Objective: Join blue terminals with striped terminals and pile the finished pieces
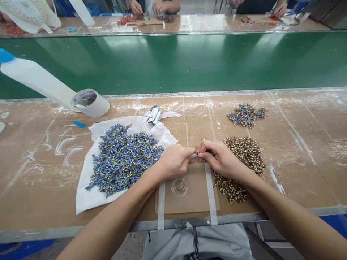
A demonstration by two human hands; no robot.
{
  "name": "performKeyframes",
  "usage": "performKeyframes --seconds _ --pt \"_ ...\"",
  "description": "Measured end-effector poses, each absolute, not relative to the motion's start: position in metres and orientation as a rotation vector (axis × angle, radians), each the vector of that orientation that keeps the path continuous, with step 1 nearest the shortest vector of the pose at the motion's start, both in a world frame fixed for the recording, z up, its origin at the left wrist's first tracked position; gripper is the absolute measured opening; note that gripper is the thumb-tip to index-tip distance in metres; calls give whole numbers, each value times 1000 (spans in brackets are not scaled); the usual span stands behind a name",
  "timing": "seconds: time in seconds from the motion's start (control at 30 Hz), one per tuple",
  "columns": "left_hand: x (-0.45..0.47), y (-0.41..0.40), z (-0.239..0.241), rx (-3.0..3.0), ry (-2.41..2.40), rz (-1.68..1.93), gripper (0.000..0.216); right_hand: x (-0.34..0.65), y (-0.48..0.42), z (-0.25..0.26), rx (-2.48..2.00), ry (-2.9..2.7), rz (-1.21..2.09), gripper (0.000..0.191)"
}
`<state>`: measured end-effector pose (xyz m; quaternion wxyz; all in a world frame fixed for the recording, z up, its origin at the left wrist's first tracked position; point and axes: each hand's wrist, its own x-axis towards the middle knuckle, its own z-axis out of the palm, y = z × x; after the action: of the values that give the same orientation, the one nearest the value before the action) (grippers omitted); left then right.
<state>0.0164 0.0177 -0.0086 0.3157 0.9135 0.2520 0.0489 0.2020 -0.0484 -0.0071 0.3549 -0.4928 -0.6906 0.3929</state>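
My left hand (175, 161) and my right hand (218, 157) meet fingertip to fingertip over a taped cardboard pad (193, 196). Between them they pinch one small blue part (195, 153); its shape is too small to make out. A large heap of blue parts (123, 157) lies on a white plastic sheet (89, 196) left of my left hand. A heap of brown parts (241, 162) lies under and beside my right wrist. A small clear round dish (179, 187) sits on the pad just below my hands.
A smaller pile of blue parts (246, 115) lies at the back right. A roll of tape (90, 103) and a white bottle (32, 77) lie at the back left. A green conveyor belt (173, 61) runs beyond the bench. Other people's hands (148, 7) work across it.
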Motion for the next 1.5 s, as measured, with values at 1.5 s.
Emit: performKeyframes --seconds 1.5 --pt "-88 57 62 2280 1497 135 11 257 -27 -19 -1600 -1311 667 27"
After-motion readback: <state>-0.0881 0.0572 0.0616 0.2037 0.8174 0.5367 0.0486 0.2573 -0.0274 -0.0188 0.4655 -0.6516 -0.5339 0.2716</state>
